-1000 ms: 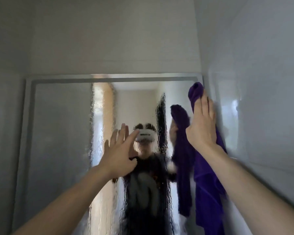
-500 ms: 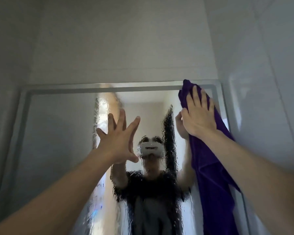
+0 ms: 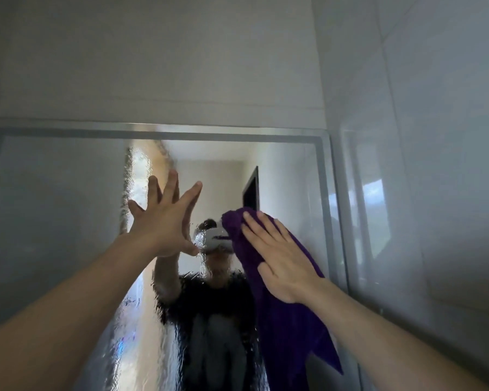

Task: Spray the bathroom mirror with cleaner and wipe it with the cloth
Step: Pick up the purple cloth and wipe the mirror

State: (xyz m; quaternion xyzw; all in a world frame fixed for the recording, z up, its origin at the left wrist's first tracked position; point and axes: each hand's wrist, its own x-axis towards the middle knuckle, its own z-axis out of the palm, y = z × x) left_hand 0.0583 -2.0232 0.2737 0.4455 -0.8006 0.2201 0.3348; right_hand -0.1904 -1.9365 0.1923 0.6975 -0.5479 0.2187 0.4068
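The framed bathroom mirror fills the lower middle of the view. Its left and lower glass is rippled with wet cleaner, while the upper right part looks wiped. A purple cloth hangs against the glass right of centre. My right hand lies flat on the cloth's upper part and presses it to the mirror. My left hand is raised at the mirror's middle, fingers spread wide, holding nothing. No spray bottle is in view.
A glossy white tiled wall stands close on the right, meeting the mirror's right frame edge. A plain white wall rises above the mirror. The mirror reflects a person and a dark doorway.
My right hand has swept the cloth from the mirror's top right corner down and to the left, leaving the upper right glass wiped. My left hand stayed raised and spread.
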